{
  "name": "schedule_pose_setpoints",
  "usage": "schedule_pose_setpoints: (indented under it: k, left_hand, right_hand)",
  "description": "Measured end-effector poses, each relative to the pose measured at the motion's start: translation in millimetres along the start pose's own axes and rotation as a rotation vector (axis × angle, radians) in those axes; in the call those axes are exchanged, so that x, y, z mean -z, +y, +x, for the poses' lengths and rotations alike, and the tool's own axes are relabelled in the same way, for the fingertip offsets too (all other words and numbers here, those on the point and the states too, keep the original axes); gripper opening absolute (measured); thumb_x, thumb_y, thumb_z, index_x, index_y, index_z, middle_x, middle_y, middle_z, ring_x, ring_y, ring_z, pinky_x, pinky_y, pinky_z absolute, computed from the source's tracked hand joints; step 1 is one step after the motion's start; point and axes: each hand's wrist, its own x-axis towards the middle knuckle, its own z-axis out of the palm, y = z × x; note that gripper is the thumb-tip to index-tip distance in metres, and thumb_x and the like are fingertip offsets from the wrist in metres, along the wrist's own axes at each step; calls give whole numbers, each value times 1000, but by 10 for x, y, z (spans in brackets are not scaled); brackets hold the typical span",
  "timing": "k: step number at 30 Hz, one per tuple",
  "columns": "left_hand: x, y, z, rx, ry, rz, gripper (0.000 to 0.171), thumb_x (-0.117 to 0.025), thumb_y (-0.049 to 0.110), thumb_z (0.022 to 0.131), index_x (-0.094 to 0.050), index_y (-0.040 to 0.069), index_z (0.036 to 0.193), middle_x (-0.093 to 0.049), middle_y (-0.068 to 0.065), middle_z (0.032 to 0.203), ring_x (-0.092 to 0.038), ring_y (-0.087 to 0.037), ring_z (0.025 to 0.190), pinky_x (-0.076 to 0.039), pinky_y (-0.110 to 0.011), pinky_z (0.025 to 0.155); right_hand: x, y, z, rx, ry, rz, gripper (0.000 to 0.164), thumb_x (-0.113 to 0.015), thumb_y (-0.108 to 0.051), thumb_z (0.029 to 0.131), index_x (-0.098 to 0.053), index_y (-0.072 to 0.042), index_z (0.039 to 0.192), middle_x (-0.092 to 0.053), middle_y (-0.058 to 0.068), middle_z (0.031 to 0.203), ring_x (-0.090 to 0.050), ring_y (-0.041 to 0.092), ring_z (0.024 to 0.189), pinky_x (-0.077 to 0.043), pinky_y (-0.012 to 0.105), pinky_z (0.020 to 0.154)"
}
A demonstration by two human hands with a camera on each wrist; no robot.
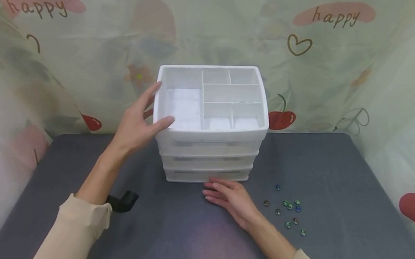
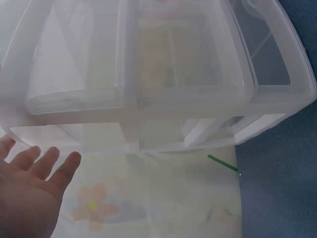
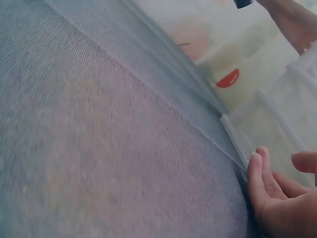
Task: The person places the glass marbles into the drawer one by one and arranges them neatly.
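Observation:
A white plastic drawer unit with three stacked see-through drawers stands on the dark table, and its top is an open tray split into compartments. My left hand rests at the tray's left rim, its thumb reaching over the edge and its fingers spread. In the left wrist view, the fingers of that left hand lie straight beside the unit's side wall. At the foot of the unit, my right hand has its fingertips right at the bottom drawer's front edge; in the right wrist view its thumb stands apart from the fingers.
Several small glass marbles, green, blue and brownish, lie scattered on the table to the right of my right hand. A printed curtain with cherries and hearts hangs behind the table and along its sides.

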Motion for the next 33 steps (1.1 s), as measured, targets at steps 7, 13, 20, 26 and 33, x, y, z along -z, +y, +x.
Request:
schedule_pose_setpoints:
  k: [7, 13, 20, 26, 33]
  left_hand:
    - [-19, -16, 25, 22, -6, -48, 90, -81, 23, 84, -29, 29, 157, -30, 1, 160, -37, -24, 142, -37, -49, 107]
    - [-21, -21, 17, 42, -27, -114, 91, -80, 19, 84, -28, 32, 157, -28, 0, 161, -34, -21, 143, -36, -48, 108]
    - [-10, -35, 12, 51, -34, -134, 91, -79, 19, 85, -26, 32, 157, -27, 0, 161, -34, -21, 143, -36, -49, 108]
    - [-26, -66, 18, 48, -40, -163, 89, -78, 18, 86, -26, 34, 157, -27, 1, 161, -35, -20, 143, -38, -51, 106]
    - [-26, -54, 1, 48, -50, -187, 89, -76, 18, 87, -24, 36, 157, -26, 1, 161, -35, -22, 142, -38, -51, 106]
  right_hand:
    - [-38, 37, 54, -28, 26, 132, 44, -51, -10, 103, -44, 11, 141, -52, 29, 138, -61, 30, 119, -47, 40, 98]
    - [-73, 67, 108, -26, 64, 233, 41, -46, -6, 104, -41, 13, 140, -52, 28, 139, -58, 29, 123, -45, 39, 100]
    - [-120, 90, 139, -18, 100, 254, 39, -47, -7, 104, -44, 14, 137, -55, 26, 135, -61, 26, 119, -46, 37, 100]
    - [-149, 90, 104, -31, 107, 284, 41, -46, -9, 104, -41, 13, 139, -52, 28, 138, -58, 27, 122, -46, 36, 100]
    - [-177, 118, 38, -49, 120, 313, 41, -48, -9, 104, -41, 13, 138, -56, 26, 134, -59, 27, 122, -46, 37, 100]
